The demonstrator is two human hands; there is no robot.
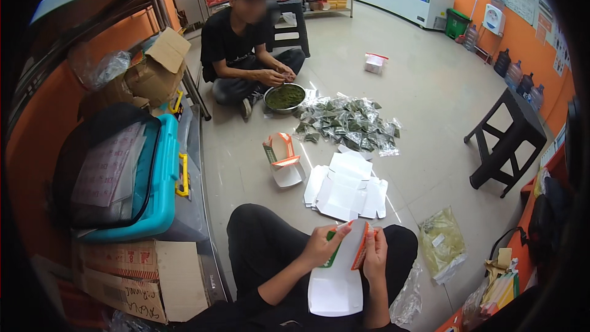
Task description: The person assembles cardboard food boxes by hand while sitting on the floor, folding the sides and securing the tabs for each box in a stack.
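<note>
Between my crossed legs I hold a partly folded paper food box point(335, 289), white inside with orange and green outer sides. My left hand point(324, 247) grips its green side wall, while the fingers of my right hand point(374, 255) pinch the orange one. The long white flap of the box hangs down toward my lap. Just beyond my hands, flat white box blanks point(344, 185) lie in a loose stack on the floor. Left of that stack stands another folded box point(287, 175), orange and green with its flap open.
A co-worker point(243, 46) sits cross-legged beyond, hands over a metal bowl point(284, 107) of green crumbly stuff. Small clear bags point(350, 120) with green contents form a pile. Shelving and a teal-lidded bin point(166, 197) line the left; a black stool point(510, 135) and yellowish plastic bag point(442, 240) are right.
</note>
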